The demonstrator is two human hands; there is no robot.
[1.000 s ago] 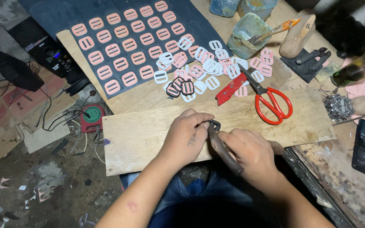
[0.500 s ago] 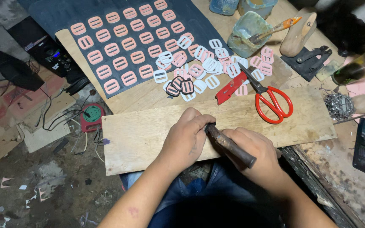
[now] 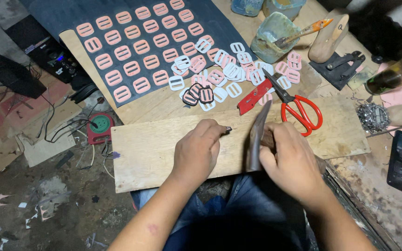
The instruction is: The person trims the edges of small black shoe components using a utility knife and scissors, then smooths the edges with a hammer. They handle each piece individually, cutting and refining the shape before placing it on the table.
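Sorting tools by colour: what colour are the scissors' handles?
Red, on the scissors by the right hand; head view.

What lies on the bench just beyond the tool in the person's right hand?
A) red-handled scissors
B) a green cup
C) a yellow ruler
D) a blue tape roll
A: red-handled scissors lie on the bench just beyond the dark tool gripped by the right hand.

Dark metal hammer [image 3: 257, 135] stands raised above the pale wooden board [image 3: 154, 148].
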